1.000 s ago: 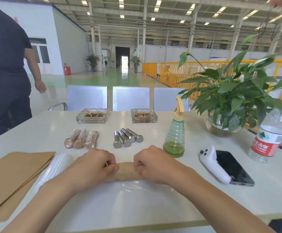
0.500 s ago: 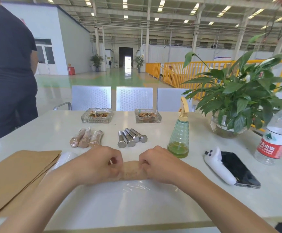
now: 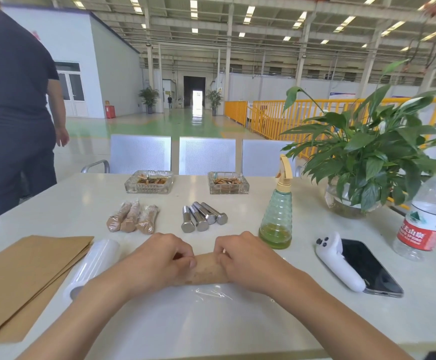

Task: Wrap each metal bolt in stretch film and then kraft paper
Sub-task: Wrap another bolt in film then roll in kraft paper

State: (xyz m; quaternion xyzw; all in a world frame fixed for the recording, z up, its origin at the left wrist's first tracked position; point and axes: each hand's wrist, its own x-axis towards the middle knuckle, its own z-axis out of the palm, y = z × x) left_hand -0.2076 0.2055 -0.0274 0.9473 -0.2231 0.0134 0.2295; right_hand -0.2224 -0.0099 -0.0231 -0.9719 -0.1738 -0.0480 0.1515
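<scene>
Two glass ashtrays (image 3: 149, 182) (image 3: 228, 183) hold cigarette butts (image 3: 151, 180).

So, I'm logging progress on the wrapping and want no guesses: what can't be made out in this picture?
Head view only:
- Both ends of the kraft-wrapped roll: covered by the left hand and right hand.
- What is inside that roll: hidden by the paper.
- Water bottle: cap cut off by the right edge.
- Kraft paper sheets: cut off by the left edge.
- Stretch film roll: near end hidden behind the left forearm.
</scene>
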